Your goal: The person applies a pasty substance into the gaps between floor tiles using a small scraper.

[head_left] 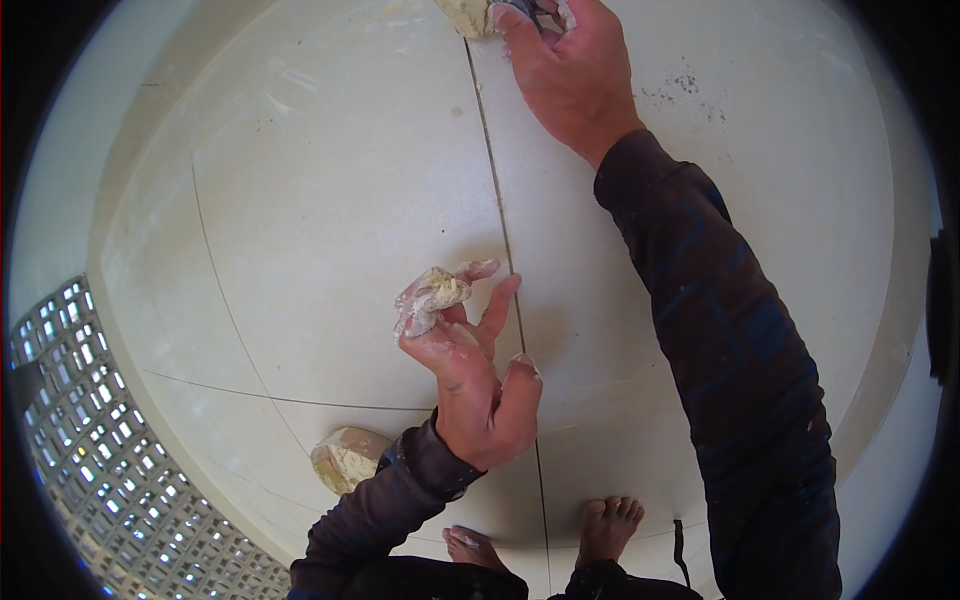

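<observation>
My left hand [468,375] is raised above pale floor tiles [360,200], its fingers bent and apart. Thick pale-yellow paste [437,292] clings to some of its fingers, and white smears mark the rest. At the top edge, my right hand [575,85] is closed round a dark, paste-smeared object [518,8]; the picture's edge cuts it off, so its kind does not show. Beside those fingers, a pale-yellow patch or lump [466,15] meets the dark tile joint [490,150].
A small round container [350,458] with yellow paste rests by my left forearm. My bare feet [608,520] are at the bottom. A lattice of square openings [110,440] curves along the left side. Dark specks [685,90] dot the tile beyond my right wrist.
</observation>
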